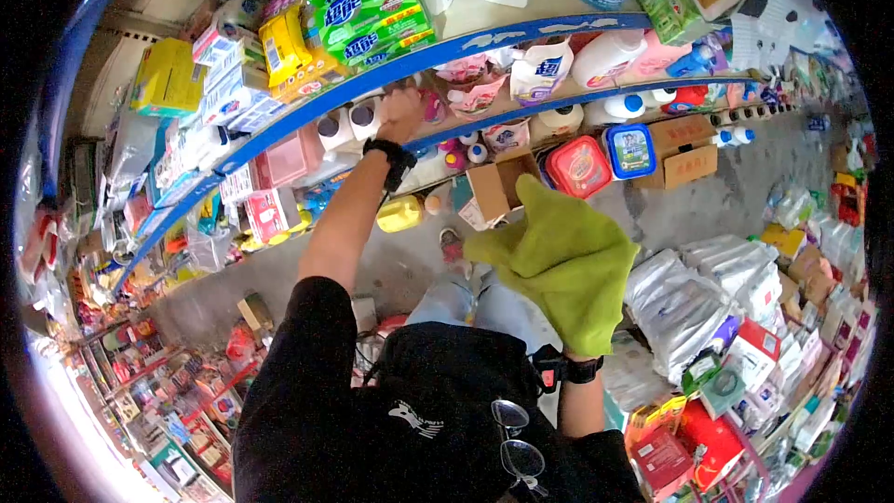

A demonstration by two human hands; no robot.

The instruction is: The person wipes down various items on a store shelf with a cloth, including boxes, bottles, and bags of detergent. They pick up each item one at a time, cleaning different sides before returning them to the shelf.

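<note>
My left hand, a black watch on its wrist, reaches up to the blue edge of the second shelf. Its fingers curl among the goods there, and I cannot tell if they grip anything. White bottles with dark caps stand just left of it, and pink refill pouches just right. My right hand is raised in front of me, gripping a green cloth that drapes over it and hides the fingers. A black strap shows at that wrist.
Green soap packs and yellow packets fill the top shelf. A red tub, a blue tub and cardboard boxes sit low down. Silver bags pile up on the right. The concrete floor runs between the racks.
</note>
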